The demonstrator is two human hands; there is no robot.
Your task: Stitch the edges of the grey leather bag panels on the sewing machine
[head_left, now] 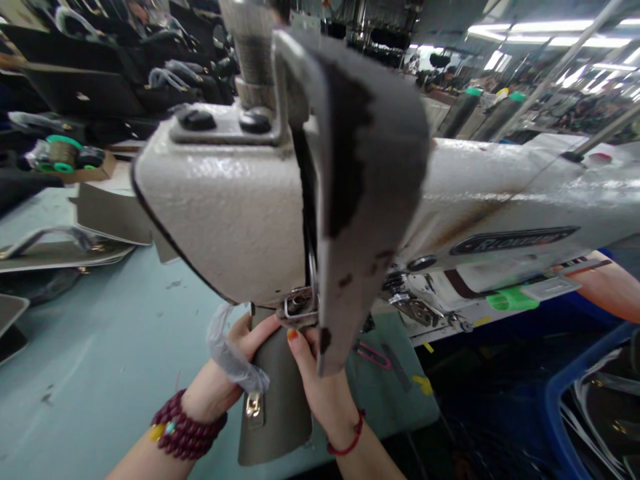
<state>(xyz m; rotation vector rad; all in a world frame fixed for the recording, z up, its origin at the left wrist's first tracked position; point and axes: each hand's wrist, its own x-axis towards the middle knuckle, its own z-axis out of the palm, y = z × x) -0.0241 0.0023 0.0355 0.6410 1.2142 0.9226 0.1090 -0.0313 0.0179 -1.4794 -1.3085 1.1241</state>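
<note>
A curved grey-brown bag panel (283, 393) lies under the head of a white sewing machine (220, 213). My left hand (225, 373) grips its left side, with a finger close to the machine's metal guide (300, 305). Along the right side, my right hand (323, 387) holds the panel, its thumb on top and the other fingers partly hidden by the machine. A plastic-wrapped handle (231, 353) arches over my left hand and joins a gold-coloured fitting (254, 405) on the panel. The needle is hidden from view.
More grey-brown panels (110, 217) are stacked at the left of the table (125, 360). Pink-handled thread snips (375, 355) lie right of my hands. A blue bin (555, 393) stands at lower right. Thread cones (463, 110) rise behind the machine arm.
</note>
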